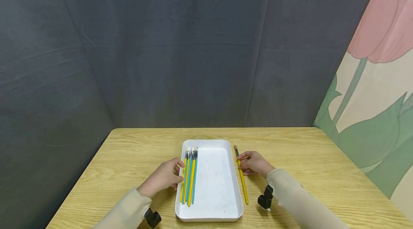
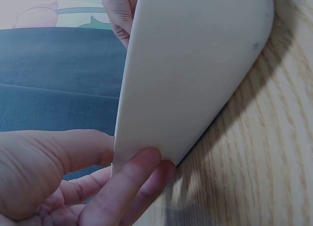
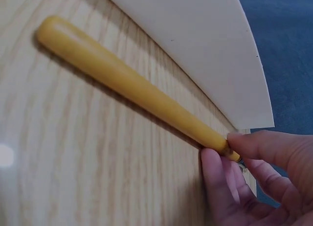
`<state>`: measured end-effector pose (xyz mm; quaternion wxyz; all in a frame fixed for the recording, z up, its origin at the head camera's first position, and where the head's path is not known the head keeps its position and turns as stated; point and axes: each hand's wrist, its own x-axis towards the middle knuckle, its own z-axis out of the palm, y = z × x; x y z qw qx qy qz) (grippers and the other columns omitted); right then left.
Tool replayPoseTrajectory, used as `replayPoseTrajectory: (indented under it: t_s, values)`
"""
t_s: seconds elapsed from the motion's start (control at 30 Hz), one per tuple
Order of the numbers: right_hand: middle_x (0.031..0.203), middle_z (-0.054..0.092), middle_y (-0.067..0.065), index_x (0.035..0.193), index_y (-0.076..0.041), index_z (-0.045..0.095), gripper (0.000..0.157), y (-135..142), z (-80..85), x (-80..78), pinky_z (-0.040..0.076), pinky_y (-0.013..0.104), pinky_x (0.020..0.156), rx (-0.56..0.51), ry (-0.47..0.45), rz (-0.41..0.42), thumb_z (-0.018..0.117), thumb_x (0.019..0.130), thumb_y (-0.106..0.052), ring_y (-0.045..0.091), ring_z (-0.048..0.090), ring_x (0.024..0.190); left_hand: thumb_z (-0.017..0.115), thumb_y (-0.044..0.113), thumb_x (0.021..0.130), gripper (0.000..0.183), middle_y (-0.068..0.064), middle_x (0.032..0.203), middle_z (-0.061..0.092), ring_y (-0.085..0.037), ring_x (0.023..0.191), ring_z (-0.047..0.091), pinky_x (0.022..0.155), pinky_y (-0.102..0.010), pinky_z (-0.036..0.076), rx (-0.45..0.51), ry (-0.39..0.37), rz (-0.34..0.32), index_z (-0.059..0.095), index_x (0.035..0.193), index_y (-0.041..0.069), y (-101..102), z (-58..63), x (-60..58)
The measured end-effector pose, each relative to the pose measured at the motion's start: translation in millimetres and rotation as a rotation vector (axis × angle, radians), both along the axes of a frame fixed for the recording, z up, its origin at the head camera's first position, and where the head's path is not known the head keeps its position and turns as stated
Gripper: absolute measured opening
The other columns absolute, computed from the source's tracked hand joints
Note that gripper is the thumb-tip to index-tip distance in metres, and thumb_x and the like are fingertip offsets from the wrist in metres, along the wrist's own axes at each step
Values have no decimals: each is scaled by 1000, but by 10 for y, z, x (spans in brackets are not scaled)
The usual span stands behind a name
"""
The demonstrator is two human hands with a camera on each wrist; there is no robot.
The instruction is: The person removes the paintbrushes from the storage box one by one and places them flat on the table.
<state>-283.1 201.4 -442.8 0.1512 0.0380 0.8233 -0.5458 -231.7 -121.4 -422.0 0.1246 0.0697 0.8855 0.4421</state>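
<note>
A white tray (image 1: 219, 186) lies on the table, with several yellow and teal paintbrushes (image 1: 190, 179) side by side along its left inner wall. My left hand (image 1: 166, 173) holds the tray's left side. In the left wrist view, fingertips (image 2: 146, 162) lie against the tray's outer wall (image 2: 186, 64), and the thumb meets its rim. Right of the tray, a yellow-handled paintbrush (image 1: 242, 182) lies with its bristles pointing away. My right hand (image 1: 253, 163) pinches it near the ferrule; its handle (image 3: 132, 86) fills much of the right wrist view.
The wooden tabletop (image 1: 135, 153) extends around the tray on both sides. Behind it hangs a dark grey curtain (image 1: 193, 49), and a wall painted with a pink flower (image 1: 380, 17) stands at the right. Each wrist wears a small black camera (image 1: 266, 197).
</note>
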Motion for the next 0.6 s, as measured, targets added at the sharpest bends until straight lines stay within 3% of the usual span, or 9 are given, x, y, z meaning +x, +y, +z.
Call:
replayPoseTrajectory:
  t_s: [0.6]
  values:
    - [87, 61, 10, 111, 4, 59, 28, -20, 2, 2, 55, 26, 57, 47, 13, -8, 67, 85, 4, 14, 58, 65, 70, -2, 82, 35, -14, 94, 55, -16, 64, 56, 55, -29, 53, -15, -6, -2, 55, 114, 1, 0, 27, 8]
